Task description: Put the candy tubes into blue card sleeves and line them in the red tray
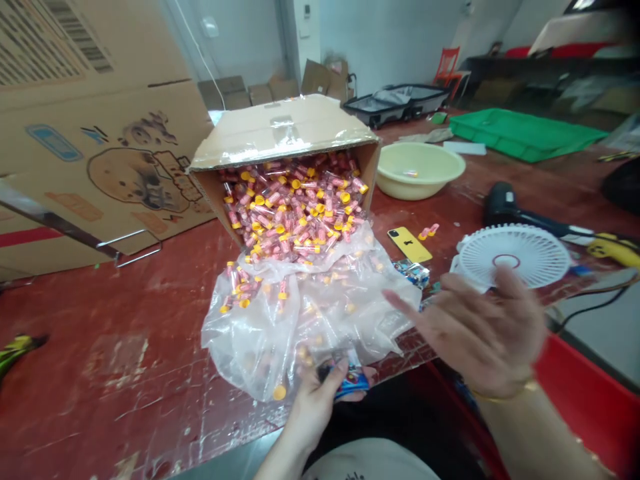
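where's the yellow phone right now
In the head view the yellow phone lies flat on the red table, right of centre, between the plastic bag of tubes and the white fan, just beyond the open right hand.

Left hand [320, 393] grips blue packet [353, 381]; right hand [480, 330] spread above table
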### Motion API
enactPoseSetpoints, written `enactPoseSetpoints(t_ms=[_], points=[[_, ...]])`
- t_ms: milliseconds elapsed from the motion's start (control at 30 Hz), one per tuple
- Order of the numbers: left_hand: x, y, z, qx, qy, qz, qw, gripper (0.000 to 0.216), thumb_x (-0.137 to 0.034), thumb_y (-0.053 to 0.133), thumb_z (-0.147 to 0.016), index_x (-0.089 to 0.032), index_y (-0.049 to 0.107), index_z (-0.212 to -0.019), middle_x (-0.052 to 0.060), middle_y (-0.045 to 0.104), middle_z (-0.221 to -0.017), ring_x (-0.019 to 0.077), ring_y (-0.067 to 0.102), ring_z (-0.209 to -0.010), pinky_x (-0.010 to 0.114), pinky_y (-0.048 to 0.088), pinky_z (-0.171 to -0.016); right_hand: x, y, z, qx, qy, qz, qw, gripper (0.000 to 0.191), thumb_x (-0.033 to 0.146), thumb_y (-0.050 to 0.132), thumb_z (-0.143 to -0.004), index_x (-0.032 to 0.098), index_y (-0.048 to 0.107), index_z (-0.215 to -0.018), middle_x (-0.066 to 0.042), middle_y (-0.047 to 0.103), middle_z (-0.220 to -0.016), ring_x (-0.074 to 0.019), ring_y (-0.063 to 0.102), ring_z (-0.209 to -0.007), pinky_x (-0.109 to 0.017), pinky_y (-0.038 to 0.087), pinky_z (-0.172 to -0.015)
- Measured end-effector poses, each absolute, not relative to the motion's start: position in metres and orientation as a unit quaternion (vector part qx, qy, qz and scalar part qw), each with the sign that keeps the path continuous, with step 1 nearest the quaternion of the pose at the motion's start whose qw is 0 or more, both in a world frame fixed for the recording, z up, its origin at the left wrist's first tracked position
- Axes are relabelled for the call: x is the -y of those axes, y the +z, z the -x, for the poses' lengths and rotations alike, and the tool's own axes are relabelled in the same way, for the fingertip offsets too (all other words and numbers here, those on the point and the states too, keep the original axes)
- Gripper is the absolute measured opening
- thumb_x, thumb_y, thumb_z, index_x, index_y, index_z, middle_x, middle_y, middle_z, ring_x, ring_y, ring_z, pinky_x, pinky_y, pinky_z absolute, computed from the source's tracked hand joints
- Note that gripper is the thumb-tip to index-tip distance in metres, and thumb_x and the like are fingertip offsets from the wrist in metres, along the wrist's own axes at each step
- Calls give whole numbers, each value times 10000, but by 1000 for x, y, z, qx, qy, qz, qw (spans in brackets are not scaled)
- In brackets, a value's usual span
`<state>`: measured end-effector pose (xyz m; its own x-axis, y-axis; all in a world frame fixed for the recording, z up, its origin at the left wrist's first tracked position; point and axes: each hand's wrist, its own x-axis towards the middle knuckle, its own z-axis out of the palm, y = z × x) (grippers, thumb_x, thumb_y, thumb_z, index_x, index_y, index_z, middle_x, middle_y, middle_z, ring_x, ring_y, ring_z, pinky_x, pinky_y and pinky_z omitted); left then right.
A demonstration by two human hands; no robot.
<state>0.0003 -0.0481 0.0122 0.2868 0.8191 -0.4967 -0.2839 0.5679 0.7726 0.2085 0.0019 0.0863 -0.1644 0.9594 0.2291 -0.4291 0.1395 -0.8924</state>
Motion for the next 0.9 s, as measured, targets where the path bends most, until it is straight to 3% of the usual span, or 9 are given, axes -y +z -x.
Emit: enactPoseSetpoints(t_ms=[133,300,400,500,567,667,900], points=[[41,11,5,-509,379,-278,721,498,-488,716,-719,-76,649,-990,165,670,-976,271,648,-894,334,542,-719,-16,76,-203,338,713,172,589,464,494,318,-936,196,255,-586,85,152,-362,-76,173,-290,-465,472,-930],[31,8,9,-528,420,-276,685,534,-489,755,-666,-82,657,-997,154,677,-935,275,651,-863,349,548,-704,-38,50,-195,341,718,199,574,470,525,327,-930,192,251,-608,78,160,-402,-84,227,-338,-443,479,-875],[25,9,13,-538,426,-262,678,493,-481,753,-675,-79,670,-949,145,679,-895,246,657,-808,318,544,-706,-67,31,-185,418,638,296,575,361,510,467,-862,204,376,-693,51,322,-523,-106,355,-441,-370,500,-704],[17,12,18,-544,425,-260,675,444,-462,764,-671,-63,661,-838,137,674,-826,209,652,-730,288,543,-691,-112,11,-162,555,470,434,533,314,402,623,-755,209,474,-954,-3,470,-729,-154,485,-625,-313,467,-614],[10,16,19,-539,434,-256,675,448,-442,774,-666,-63,652,-871,138,672,-836,213,652,-745,287,550,-675,-142,-1,-142,646,353,466,491,345,331,623,-755,195,489,-1042,-59,529,-882,-200,530,-793,-353,473,-730],[2,22,17,-515,450,-236,690,554,-409,778,-672,-85,609,-1087,146,669,-925,240,656,-830,269,553,-601,-173,-13,-114,725,243,466,445,270,226,594,-772,171,539,-1031,-116,540,-1051,-255,492,-1013,-422,390,-939],[1,14,6,-513,439,-244,696,508,-448,763,-677,-72,631,-991,159,671,-929,245,659,-835,248,534,-566,-191,-20,-96,713,255,518,398,227,178,649,-747,137,605,-966,-137,522,-1033,-267,509,-969,-452,380,-950]])
